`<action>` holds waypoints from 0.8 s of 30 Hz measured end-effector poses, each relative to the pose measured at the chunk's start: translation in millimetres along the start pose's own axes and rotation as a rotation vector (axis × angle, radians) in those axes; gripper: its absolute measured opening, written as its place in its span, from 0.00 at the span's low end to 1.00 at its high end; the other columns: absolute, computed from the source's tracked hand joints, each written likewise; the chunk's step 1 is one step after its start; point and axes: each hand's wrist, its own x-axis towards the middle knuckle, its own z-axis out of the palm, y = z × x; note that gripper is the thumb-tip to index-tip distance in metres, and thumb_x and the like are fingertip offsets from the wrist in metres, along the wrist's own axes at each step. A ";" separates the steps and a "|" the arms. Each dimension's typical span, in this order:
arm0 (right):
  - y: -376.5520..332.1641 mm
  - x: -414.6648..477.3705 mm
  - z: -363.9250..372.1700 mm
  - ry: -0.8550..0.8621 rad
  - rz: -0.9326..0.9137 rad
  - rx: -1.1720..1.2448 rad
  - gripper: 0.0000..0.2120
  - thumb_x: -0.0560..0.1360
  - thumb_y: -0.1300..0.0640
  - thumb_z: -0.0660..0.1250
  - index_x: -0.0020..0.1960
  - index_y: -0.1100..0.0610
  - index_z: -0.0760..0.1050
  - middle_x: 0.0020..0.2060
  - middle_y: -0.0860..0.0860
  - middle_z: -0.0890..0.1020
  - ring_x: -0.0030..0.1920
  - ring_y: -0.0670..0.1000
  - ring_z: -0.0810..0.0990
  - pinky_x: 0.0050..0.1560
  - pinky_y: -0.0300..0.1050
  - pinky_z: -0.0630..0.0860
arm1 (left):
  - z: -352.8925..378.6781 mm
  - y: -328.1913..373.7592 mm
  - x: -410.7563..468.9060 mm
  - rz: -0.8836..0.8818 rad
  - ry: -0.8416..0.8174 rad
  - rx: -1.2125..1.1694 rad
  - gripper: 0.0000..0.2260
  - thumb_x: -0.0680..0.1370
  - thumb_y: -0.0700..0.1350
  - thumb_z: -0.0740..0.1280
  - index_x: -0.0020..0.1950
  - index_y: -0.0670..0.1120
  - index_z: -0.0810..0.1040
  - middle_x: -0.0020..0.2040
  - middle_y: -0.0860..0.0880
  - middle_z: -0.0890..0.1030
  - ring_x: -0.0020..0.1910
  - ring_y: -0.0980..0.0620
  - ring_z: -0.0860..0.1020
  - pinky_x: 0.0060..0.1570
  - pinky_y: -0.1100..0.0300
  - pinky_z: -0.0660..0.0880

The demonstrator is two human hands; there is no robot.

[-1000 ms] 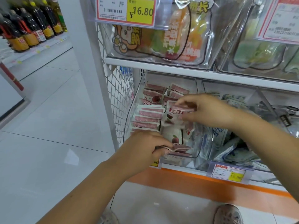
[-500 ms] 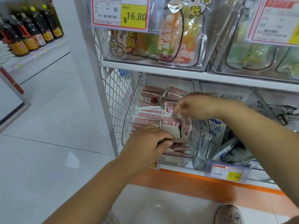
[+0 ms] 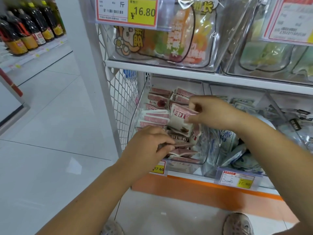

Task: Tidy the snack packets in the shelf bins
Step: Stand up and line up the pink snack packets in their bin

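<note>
Left hand (image 3: 149, 146), at 6 o'clock in the clear bin (image 3: 202, 150), grips flat pink packets (image 3: 183, 146); right hand (image 3: 215, 114), at 1 o'clock, pinches an upright packet (image 3: 179, 118).

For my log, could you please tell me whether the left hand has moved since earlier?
Yes: the left hand has moved slightly up, away from the yellow price tag, deeper into the bin.

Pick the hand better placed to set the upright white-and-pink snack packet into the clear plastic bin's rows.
Right. The right hand pinches that white-and-pink snack packet by its top edge, above the clear plastic bin. The left hand is busy gripping flat pink packets at the bin's front.
</note>
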 end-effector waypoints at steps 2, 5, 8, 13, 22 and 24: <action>-4.3 -22.4 0.1 0.017 -0.020 0.091 0.13 0.69 0.54 0.75 0.40 0.54 0.71 0.34 0.44 0.75 0.34 0.46 0.72 0.32 0.36 0.66 | -0.4 2.0 1.1 -0.070 0.041 -0.006 0.10 0.73 0.50 0.73 0.53 0.52 0.81 0.50 0.57 0.75 0.51 0.58 0.72 0.52 0.59 0.73; -1.6 -41.0 12.6 -0.076 -0.032 0.159 0.10 0.69 0.56 0.75 0.47 0.47 0.78 0.42 0.41 0.81 0.44 0.39 0.78 0.45 0.34 0.74 | -1.9 8.8 4.7 -0.147 0.082 -0.034 0.25 0.69 0.51 0.76 0.63 0.55 0.70 0.59 0.58 0.68 0.57 0.59 0.71 0.57 0.62 0.70; 3.5 -45.9 14.9 -0.062 -0.038 0.207 0.10 0.71 0.56 0.74 0.50 0.45 0.81 0.45 0.40 0.83 0.47 0.35 0.78 0.48 0.27 0.73 | -0.8 15.3 8.3 -0.120 -0.065 -0.041 0.28 0.72 0.50 0.73 0.69 0.58 0.68 0.65 0.57 0.73 0.61 0.59 0.71 0.62 0.59 0.69; 2.2 -53.3 17.2 0.036 -0.134 0.248 0.11 0.71 0.63 0.72 0.49 0.49 0.84 0.45 0.43 0.84 0.47 0.40 0.80 0.51 0.35 0.75 | 0.7 16.6 8.9 -0.128 -0.041 -0.136 0.13 0.74 0.49 0.71 0.58 0.57 0.80 0.49 0.60 0.81 0.46 0.62 0.77 0.48 0.60 0.76; -4.5 -43.0 7.1 0.332 0.077 0.736 0.05 0.75 0.58 0.69 0.46 0.51 0.83 0.38 0.47 0.86 0.37 0.53 0.83 0.41 0.44 0.82 | -6.2 14.4 14.5 -0.288 0.036 -0.385 0.14 0.76 0.47 0.69 0.61 0.58 0.77 0.48 0.59 0.83 0.44 0.62 0.80 0.44 0.63 0.77; -6.6 -40.8 8.2 0.279 0.106 0.849 0.05 0.75 0.61 0.68 0.48 0.55 0.83 0.40 0.49 0.86 0.39 0.52 0.84 0.39 0.42 0.82 | -7.5 14.3 14.6 -0.318 0.072 -0.443 0.13 0.77 0.45 0.69 0.59 0.59 0.78 0.46 0.56 0.83 0.42 0.55 0.81 0.40 0.55 0.80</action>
